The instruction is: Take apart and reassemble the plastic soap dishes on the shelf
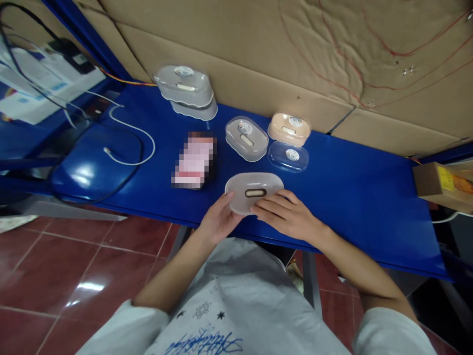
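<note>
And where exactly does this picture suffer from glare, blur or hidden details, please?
Head view: white glare on the blue tabletop at left and on the red floor tiles; same head view: a pixelated object left of the held grey oval container lacks detail; the label on the black adapter is too soft to read.

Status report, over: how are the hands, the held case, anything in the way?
Left hand gripping grey case at left end. Right hand on its near right side. Clear lid just beyond, apart from it; no obstruction visible.

Free rm on blue tabletop (369,197) R of R grip (290,216), w/ clear lid (280,157) & peach container (289,130) in way fwd.
</note>
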Tool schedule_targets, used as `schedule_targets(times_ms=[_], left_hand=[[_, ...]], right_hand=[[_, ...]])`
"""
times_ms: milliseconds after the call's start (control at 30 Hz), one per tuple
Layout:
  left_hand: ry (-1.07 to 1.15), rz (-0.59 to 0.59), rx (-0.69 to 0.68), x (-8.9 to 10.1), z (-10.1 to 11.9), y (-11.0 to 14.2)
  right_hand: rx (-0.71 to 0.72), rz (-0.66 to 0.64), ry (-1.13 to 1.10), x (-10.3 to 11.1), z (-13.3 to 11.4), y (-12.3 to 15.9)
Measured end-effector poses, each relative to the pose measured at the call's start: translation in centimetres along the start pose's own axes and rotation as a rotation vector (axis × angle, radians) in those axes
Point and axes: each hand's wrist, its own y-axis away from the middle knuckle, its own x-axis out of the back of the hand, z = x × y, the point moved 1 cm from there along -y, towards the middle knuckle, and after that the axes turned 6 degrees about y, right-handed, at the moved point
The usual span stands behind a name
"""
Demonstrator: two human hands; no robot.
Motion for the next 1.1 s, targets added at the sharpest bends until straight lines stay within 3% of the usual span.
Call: schedule_targets(times_ms=[267, 467, 633, 800, 867, 967, 1100], left_hand=[[0.041, -0.006, 0.072, -0.2, 0.5, -0.2], [0.035, 0.011, 0.042, -0.3, 0.4, -0.4], [0.098, 0.037, 0.107, -0.5, 0.9, -0.4], [0.104, 0.044, 0.141, -0.5, 0.9, -0.4], [0.087, 0.045, 0.129, -0.5, 0.8, -0.4], [0.07, 0.05, 0.107, -0.5, 0.5, -0.4], [0.05, 0.06, 0.078, -0.6, 0.3, -0.4]], right_hand=[[-0.03, 0.011, -0.056, -0.2, -0.1, -0.3], [-0.091, 0.06, -0.159, -0.7, 0.5, 0.1], [-0.058, -0.01, -0.163, -0.6, 0.1, 0.1], [-0.118, 0.052, -0.256, -0.8, 0.4, 0.2], [-0.17, 0.07, -0.277, -0.8, 1.1, 0.4], [-0.356, 0.065, -0.232, -0.8, 3.2, 1.2], [-0.614, -0.053, -0.079, -1.6, 6.7, 2.8]])
